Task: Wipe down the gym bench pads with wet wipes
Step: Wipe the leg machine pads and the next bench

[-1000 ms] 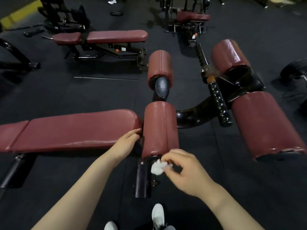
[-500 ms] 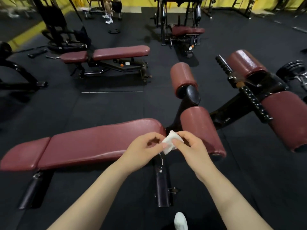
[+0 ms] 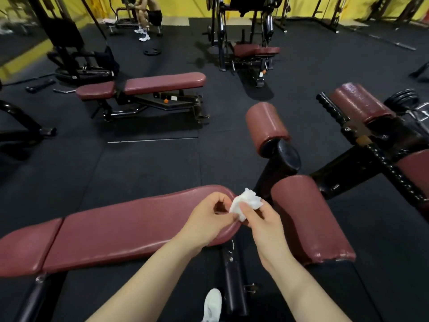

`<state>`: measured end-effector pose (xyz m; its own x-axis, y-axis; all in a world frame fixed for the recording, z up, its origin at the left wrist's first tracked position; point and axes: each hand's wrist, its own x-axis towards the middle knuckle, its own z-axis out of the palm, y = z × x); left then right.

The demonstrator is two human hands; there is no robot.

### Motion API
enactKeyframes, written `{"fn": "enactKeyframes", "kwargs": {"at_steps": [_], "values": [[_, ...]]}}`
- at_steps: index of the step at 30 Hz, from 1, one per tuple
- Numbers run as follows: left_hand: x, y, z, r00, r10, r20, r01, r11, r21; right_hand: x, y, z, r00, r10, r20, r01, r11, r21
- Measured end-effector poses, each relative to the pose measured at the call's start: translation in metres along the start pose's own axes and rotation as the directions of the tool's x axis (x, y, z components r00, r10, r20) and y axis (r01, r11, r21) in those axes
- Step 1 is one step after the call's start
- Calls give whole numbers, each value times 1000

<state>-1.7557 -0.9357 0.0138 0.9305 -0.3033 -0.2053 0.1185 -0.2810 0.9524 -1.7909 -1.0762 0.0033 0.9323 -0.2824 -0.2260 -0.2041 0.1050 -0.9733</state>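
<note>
White and crumpled, a wet wipe (image 3: 246,203) is held between two bare hands just above the rounded end of a long maroon bench pad (image 3: 130,231). The left hand (image 3: 209,217) pinches the wipe's lower edge with curled fingers, and the right hand (image 3: 262,219) grips its other side between thumb and fingers, so both hands are closed on the same small sheet. It looks thin, limp and very light, bunched into soft folds; it would probably tear if pulled hard and is best taken by its edges and spread flat, or wadded under the palm for rubbing. Whether it is being unfolded or refolded cannot be told. The bench pad is smooth, glossy vinyl with a seam partway along its length, and it sits on a dark metal frame. Just beside the hands to the right lies a cylindrical maroon roller pad (image 3: 306,219), its near end cracked at the rim, with a second roller pad (image 3: 267,126) beyond it. Black rubber floor (image 3: 151,163) surrounds the equipment, and another maroon bench (image 3: 144,86) stands well apart behind. One white shoe (image 3: 212,305) shows at the bottom edge.
</note>
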Motion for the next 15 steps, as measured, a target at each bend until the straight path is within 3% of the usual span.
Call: {"fn": "enactKeyframes", "kwargs": {"at_steps": [4,11,15], "values": [[55,-1,-14,998,23,53,-30,992,126,55,-17,-10,985,-106,-135,84,984,-159],[145,14,-25,991,71,116,-107,932,345,126,-49,-37,973,-205,-109,109,819,-564],[189,25,-24,978,98,184,-159,923,352,150,-63,-50,949,-257,-181,99,791,-603]]}}
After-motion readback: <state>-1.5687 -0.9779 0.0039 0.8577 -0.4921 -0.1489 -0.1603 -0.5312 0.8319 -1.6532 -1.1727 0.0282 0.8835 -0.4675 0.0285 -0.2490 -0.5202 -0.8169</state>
